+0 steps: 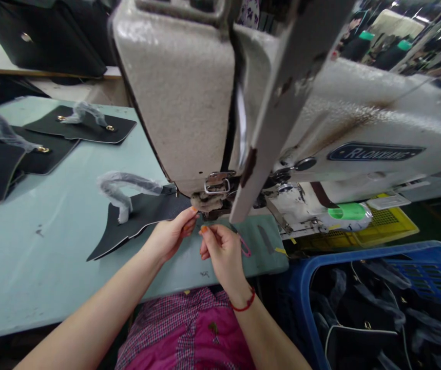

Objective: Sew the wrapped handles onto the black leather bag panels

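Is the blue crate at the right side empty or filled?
Filled: the blue crate holds dark bag pieces piled almost to its rim.

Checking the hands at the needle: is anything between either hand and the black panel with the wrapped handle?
Nothing visible. The left hand already touches the edge of the black leather panel with the plastic-wrapped handle, beneath the grey sewing machine head. The right hand pinches beside it, apart from the panel, above the pale blue table.

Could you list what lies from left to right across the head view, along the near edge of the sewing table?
Black panel with wrapped handle → left hand → right hand → green spool → blue crate.
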`<control>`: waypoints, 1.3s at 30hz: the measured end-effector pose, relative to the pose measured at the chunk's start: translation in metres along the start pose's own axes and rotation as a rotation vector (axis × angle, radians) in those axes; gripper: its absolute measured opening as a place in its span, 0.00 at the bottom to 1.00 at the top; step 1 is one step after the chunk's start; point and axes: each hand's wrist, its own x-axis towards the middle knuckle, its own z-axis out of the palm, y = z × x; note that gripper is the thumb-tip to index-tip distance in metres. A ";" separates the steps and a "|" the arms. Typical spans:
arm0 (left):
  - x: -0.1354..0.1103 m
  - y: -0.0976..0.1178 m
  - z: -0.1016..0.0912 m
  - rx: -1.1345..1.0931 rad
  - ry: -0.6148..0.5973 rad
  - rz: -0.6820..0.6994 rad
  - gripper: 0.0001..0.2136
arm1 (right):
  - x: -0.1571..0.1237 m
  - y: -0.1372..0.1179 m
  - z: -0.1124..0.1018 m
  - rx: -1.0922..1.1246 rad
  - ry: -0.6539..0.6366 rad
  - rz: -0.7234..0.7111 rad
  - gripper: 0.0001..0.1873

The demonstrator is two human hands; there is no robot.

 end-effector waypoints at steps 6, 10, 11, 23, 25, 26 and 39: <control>0.003 0.002 0.003 0.018 -0.002 0.074 0.16 | -0.012 0.011 -0.001 0.022 -0.026 0.079 0.17; 0.003 0.001 0.007 -0.008 0.041 0.112 0.16 | -0.016 0.013 0.000 0.031 -0.037 0.085 0.17; 0.003 0.000 0.009 -0.021 0.062 0.111 0.16 | -0.016 0.013 0.000 0.032 -0.039 0.085 0.17; -0.014 -0.026 0.053 -0.161 0.488 0.139 0.19 | -0.015 0.012 -0.008 -0.052 0.097 -0.040 0.14; -0.014 -0.033 0.062 -0.187 0.551 0.137 0.19 | -0.013 0.010 -0.008 -0.124 0.159 -0.113 0.11; -0.015 -0.036 0.066 -0.211 0.561 0.146 0.19 | -0.012 0.008 -0.008 -0.160 0.182 -0.143 0.11; -0.059 0.077 0.011 0.484 0.125 0.372 0.14 | 0.018 0.006 0.032 0.151 -0.057 0.075 0.23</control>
